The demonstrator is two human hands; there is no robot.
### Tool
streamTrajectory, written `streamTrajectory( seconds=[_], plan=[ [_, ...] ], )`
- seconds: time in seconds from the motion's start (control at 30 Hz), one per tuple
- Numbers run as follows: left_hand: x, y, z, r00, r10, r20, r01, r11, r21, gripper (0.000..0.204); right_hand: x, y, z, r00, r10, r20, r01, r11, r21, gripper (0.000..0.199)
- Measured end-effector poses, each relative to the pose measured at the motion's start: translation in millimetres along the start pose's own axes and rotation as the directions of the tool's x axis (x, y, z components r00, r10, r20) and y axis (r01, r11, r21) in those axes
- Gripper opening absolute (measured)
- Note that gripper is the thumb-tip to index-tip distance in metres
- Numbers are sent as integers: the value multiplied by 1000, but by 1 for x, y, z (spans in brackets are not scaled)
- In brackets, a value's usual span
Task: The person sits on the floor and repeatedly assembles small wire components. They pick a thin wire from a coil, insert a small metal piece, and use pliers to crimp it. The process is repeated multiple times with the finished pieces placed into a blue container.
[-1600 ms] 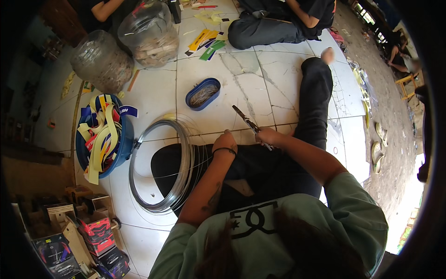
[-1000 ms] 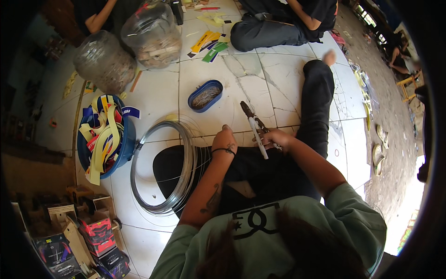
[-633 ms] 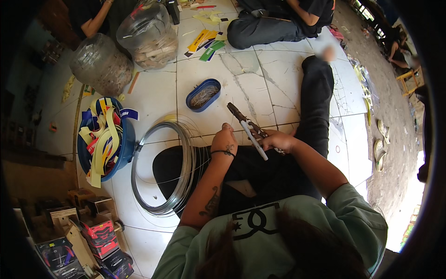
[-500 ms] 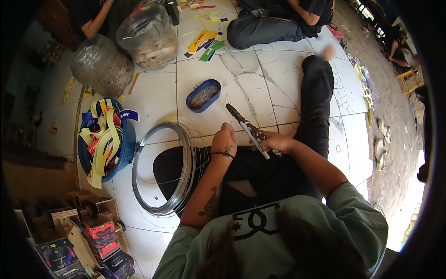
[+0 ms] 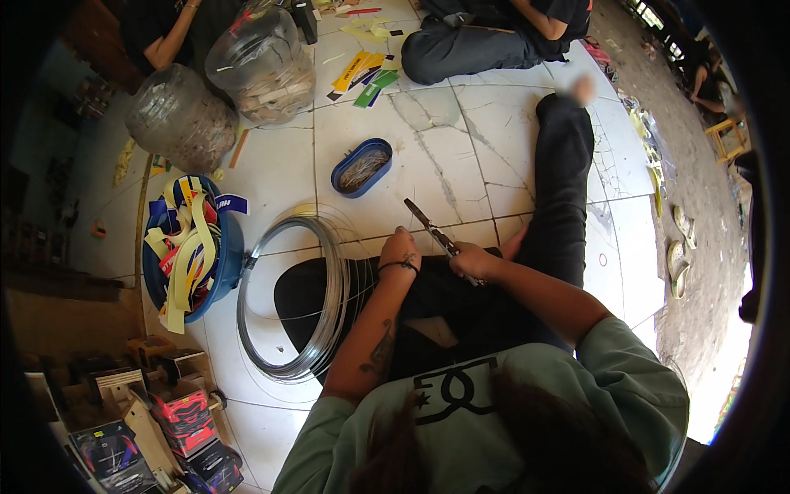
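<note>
right hand wraps its fingers snugly round the pliers, nose just beyond the left hand, whose fingers bunch nearly closed, on what i can't quite tell; wire coil overlaps the left knee.

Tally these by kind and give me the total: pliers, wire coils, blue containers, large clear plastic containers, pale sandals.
Pliers: 1, in the right hand
Wire coil: 1
Blue containers: 2, a bucket and an oval dish
Large clear plastic containers: 2
Pale sandals: 2
Total: 8
</note>
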State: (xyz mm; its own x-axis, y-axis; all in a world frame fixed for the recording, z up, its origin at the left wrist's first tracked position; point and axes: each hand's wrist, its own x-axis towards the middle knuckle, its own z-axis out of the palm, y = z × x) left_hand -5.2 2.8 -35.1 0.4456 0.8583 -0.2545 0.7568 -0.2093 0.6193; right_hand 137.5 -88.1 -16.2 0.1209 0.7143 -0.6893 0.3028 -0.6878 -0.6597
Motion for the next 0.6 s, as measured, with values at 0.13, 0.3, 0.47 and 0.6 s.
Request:
streamTrajectory(
  seconds=[0.13, 0.3, 0.47, 0.6],
  plan=[
    [2, 2, 0, 998, -48, 44, 46, 998, 30, 17, 5, 0, 2, 999, 36, 1, -36, 999, -18, 28],
    [1, 0, -4, 999, 3, 42, -5, 999, 47, 19, 20, 6, -11, 998, 56, 41, -53, 996, -76, 31],
    [-2, 1, -14, 997, 31, 68, -35, 997, 63, 18, 35, 12, -43, 947, 98, 305, -263, 783, 564, 31],
    [-3, 2, -24, 1000, 24, 16, -25, 999, 46, 18, 37, 10, -67, 980, -30, 199, -8, 983, 185, 41]
  ],
)
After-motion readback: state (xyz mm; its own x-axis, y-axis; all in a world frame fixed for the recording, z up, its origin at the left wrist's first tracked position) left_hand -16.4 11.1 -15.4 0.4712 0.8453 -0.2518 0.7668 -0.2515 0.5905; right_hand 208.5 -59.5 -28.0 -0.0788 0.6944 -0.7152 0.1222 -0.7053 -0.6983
